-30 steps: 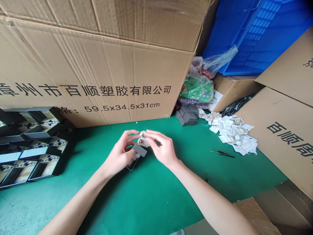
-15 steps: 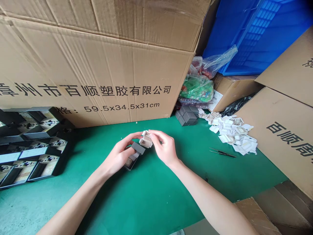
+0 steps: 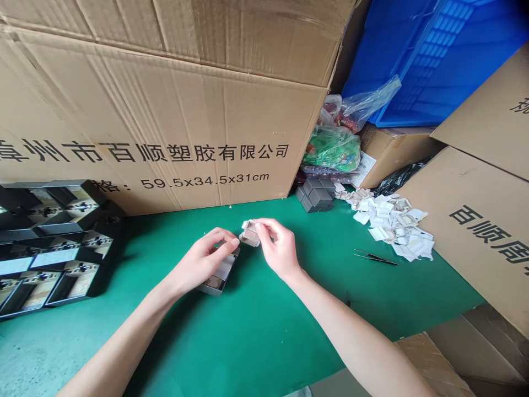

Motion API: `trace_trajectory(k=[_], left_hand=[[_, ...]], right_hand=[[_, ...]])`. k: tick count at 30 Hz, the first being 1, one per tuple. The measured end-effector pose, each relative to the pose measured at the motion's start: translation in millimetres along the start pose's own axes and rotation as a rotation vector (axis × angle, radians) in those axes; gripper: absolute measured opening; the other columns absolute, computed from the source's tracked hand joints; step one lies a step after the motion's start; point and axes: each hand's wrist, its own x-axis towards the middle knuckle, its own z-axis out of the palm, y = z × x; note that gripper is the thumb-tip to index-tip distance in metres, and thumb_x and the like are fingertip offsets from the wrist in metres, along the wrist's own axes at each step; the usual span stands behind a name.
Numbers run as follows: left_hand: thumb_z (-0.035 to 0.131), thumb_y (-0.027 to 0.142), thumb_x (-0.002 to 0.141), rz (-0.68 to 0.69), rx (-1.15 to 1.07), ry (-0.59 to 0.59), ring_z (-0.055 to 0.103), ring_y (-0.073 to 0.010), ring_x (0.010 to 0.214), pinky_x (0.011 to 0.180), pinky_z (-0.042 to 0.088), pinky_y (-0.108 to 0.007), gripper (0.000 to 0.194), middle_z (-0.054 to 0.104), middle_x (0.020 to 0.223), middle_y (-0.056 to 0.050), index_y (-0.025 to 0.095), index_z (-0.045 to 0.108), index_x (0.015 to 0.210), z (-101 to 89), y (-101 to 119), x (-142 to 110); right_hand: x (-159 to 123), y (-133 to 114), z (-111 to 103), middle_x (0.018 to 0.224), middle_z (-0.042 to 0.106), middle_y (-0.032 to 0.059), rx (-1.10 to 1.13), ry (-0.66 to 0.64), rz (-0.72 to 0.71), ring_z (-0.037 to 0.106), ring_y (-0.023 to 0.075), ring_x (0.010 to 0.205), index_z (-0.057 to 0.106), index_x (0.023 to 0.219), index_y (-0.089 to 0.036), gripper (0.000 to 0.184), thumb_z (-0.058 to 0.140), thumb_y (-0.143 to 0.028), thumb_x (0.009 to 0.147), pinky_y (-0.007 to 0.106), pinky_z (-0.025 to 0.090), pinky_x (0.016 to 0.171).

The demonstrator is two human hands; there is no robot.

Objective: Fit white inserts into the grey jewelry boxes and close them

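Observation:
My left hand [image 3: 206,256] is closed over a dark box-shaped piece [image 3: 214,285], which rests low over the green mat [image 3: 264,325]. Pale sections show inside this box, while its upper end is hidden under my fingers. Between the thumb and fingers of my right hand [image 3: 279,248] is a small off-white folded piece [image 3: 249,234] with a hollow inside. It is held just right of my left fingertips, apart from the dark box.
Several dark boxes with open compartments [image 3: 78,248] are stacked at the left. Grey blocks [image 3: 316,196] stand at the back, beside a pile of white folded pieces [image 3: 400,226]. Tweezers [image 3: 376,257] lie on the right. A large cardboard box [image 3: 177,121] walls off the back.
My left hand has lowered the dark box slightly down and left, and the grey block in its fingers no longer shows. My right hand has drawn the off-white piece a little to the right.

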Motion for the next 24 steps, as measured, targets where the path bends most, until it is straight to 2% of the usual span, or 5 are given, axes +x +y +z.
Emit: trace_trajectory(k=[6,11,15,21,24], left_hand=[[0.058,0.054,0.089,-0.032,-0.103,0.037,0.059,-0.0166,0.068,0.061,0.048,-0.029,0.034,0.068,0.089,-0.003,0.022,0.067,0.086,2.6,6.9,-2.2],[0.060,0.055,0.088,-0.037,-0.087,0.096,0.059,-0.0168,0.067,0.060,0.048,-0.028,0.035,0.069,0.086,-0.003,0.021,0.071,0.089,1.5,9.8,-2.5],[0.050,0.062,0.091,-0.111,-0.037,0.101,0.059,-0.0172,0.066,0.056,0.045,-0.027,0.047,0.070,0.083,-0.003,0.021,0.073,0.089,-2.5,3.2,-1.1],[0.049,0.064,0.091,-0.127,-0.148,0.152,0.064,-0.0224,0.082,0.072,0.050,-0.029,0.050,0.073,0.084,-0.005,0.020,0.072,0.083,-11.7,-3.5,2.1],[0.052,0.065,0.088,-0.159,-0.147,0.198,0.064,-0.0218,0.075,0.064,0.049,-0.028,0.050,0.072,0.077,-0.005,0.020,0.073,0.085,-13.4,-3.9,3.9]], right_hand=[[-0.3,2.0,-0.2,0.107,0.075,0.0068,-0.008,0.009,-0.023,0.071,0.0209,0.098,0.070,0.105,-0.021,0.024,0.054,-0.036,0.096,0.033,0.058,0.090],[1.0,2.7,-0.9,0.105,0.075,0.0072,-0.028,0.028,-0.030,0.071,0.0213,0.096,0.070,0.104,-0.020,0.024,0.054,-0.037,0.096,0.035,0.058,0.089],[0.2,3.5,-0.5,0.106,0.075,0.0071,-0.020,0.015,-0.025,0.071,0.0215,0.098,0.070,0.103,-0.020,0.023,0.055,-0.035,0.096,0.035,0.057,0.090],[-1.2,4.4,1.0,0.106,0.075,0.0072,-0.028,0.008,-0.013,0.071,0.0208,0.095,0.070,0.103,-0.020,0.022,0.057,-0.036,0.095,0.033,0.058,0.089],[-1.6,2.5,1.6,0.108,0.075,0.0071,-0.010,-0.008,-0.020,0.072,0.0207,0.097,0.070,0.104,-0.021,0.023,0.056,-0.036,0.096,0.033,0.058,0.089]])
